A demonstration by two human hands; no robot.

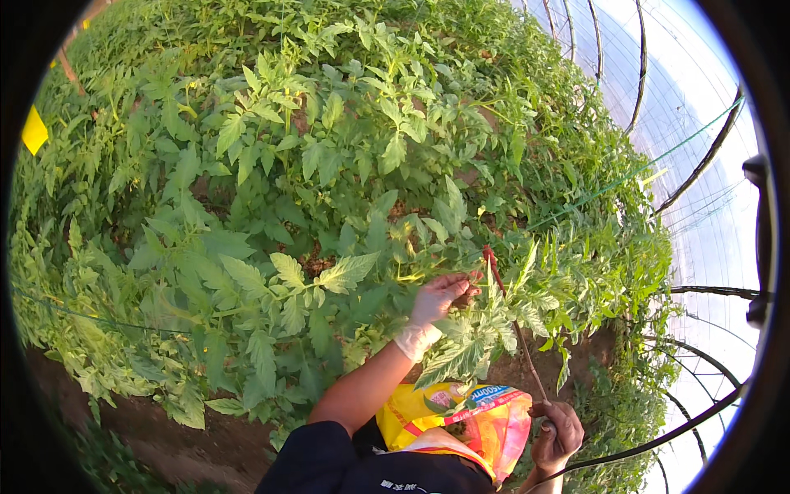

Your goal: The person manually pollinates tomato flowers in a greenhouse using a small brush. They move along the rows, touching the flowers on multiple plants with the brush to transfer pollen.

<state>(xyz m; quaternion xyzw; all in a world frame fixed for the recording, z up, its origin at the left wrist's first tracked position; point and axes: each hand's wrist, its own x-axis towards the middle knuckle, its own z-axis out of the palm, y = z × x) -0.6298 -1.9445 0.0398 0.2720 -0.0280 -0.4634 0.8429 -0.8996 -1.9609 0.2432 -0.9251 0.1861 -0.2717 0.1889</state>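
Observation:
My left hand (434,301), in a thin pale glove with stained fingertips, is raised among tomato plants (330,278). Its thumb and fingers pinch a thin stalk; leaves and fingers hide its exact shape. Just right of the fingertips is the red-wrapped tip (489,254) of a slender brown stick (524,346). My right hand (557,432) grips the stick's lower end, low at the right. A leafy tomato shoot (475,339) lies between my hands, partly across the stick. At my waist hangs an opened yellow and red plastic bag (407,410), printed with writing, with green leaves at its mouth.
Dense tomato foliage spreads ahead and to both sides. A green string (666,145) crosses at the upper right, another string (105,321) at the left. Dark hoops (710,154) support the plastic greenhouse wall. A yellow card (34,131) hangs far left; bare soil (179,438) shows below.

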